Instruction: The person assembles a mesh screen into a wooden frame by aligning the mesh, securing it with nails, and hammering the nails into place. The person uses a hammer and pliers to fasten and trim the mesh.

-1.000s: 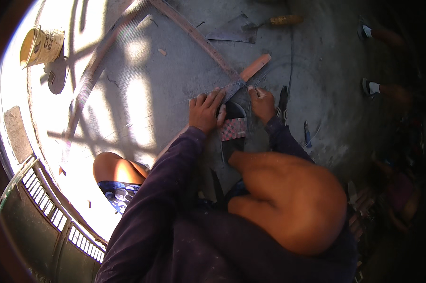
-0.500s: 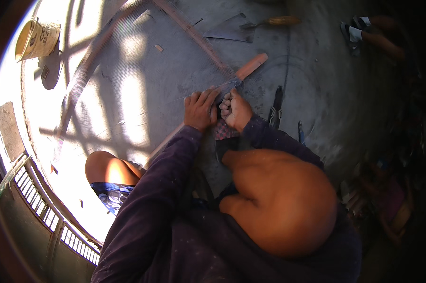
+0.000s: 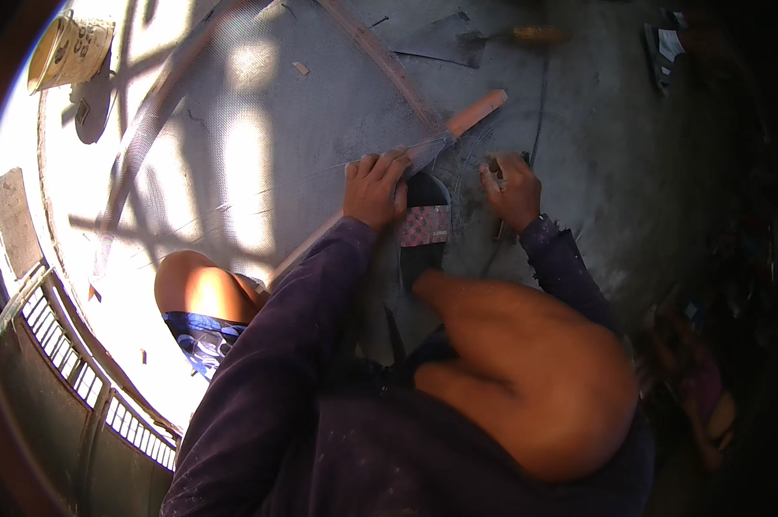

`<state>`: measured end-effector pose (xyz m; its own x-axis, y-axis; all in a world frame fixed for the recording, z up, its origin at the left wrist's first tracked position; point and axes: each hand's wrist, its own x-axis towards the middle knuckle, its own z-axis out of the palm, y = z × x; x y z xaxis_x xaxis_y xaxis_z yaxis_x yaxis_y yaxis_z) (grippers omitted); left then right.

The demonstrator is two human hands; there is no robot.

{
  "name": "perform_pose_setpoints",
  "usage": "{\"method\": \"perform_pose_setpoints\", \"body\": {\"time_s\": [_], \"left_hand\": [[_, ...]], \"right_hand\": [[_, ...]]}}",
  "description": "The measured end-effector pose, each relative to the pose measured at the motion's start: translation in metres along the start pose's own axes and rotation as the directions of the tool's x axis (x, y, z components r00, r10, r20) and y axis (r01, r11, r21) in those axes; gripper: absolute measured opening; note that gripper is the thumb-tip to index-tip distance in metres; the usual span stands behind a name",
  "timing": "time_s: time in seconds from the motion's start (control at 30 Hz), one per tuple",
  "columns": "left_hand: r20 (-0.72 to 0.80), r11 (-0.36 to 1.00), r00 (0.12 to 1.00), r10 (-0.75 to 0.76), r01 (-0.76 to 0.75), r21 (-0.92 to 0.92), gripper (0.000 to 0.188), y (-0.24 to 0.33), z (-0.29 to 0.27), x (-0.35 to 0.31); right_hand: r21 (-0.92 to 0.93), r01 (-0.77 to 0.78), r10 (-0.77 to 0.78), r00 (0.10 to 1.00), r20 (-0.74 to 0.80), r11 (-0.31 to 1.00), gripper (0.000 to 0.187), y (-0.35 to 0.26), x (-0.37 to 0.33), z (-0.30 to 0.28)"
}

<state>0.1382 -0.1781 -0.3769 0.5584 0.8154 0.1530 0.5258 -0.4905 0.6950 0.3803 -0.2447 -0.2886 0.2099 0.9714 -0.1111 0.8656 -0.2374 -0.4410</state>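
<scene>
Wooden frame (image 3: 380,62): lies on the grey floor (image 3: 596,112) in front of the person, two of its slim bars meeting at a corner just beyond the hands; an orange-brown bar end (image 3: 479,113) juts past that joint toward the upper right.
Mesh (image 3: 251,103): fine and see-through, spread between the bars, with its edge running up to the corner.
Left hand (image 3: 374,189): laid over the nearer bar, fingers side by side on top, thumb toward the right; whether this grip clamps the wood or only presses on it, I cannot tell.
Right hand (image 3: 511,191): off the frame, to the right of the corner and well apart from the left one, fingers curled over a dark tool (image 3: 499,229) that shows only in part; I cannot tell whether the grip has closed on it.
Sandal (image 3: 424,226): dark, with a checked reddish band, worn on a foot between the two hands.
Handled tool (image 3: 537,35): yellow-brown handle, near the top, its other end reaching a flat grey plate (image 3: 436,43).
Bucket (image 3: 83,53): pale yellow, tilted, at the upper left in strong sunlight.
Gate (image 3: 61,353): barred, at the lower left edge.
Other people: a shoe (image 3: 660,62) at the upper right; a dim figure (image 3: 703,388) at the lower right.
</scene>
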Motion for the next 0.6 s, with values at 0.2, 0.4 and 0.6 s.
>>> {"method": "perform_pose_setpoints", "body": {"time_s": [0.2,0.4,0.6], "left_hand": [[-0.037,0.999,0.999,0.013,-0.011,0.041,0.04,0.001,0.001,-0.001],[-0.061,0.985,0.996,0.064,-0.053,0.166,0.048,0.004,0.001,0.0],[-0.042,0.987,0.999,0.026,-0.019,0.159,0.043,0.007,-0.002,0.001]], "right_hand": [[-0.225,0.526,-0.484,0.848,0.216,0.82,0.027,-0.022,0.053,-0.008],[-0.199,0.652,-0.521,0.723,0.454,0.731,0.017,-0.037,0.093,0.012],[0.024,0.089,-0.092,0.922,0.377,0.996,0.028,-0.007,0.119,0.029]]}}
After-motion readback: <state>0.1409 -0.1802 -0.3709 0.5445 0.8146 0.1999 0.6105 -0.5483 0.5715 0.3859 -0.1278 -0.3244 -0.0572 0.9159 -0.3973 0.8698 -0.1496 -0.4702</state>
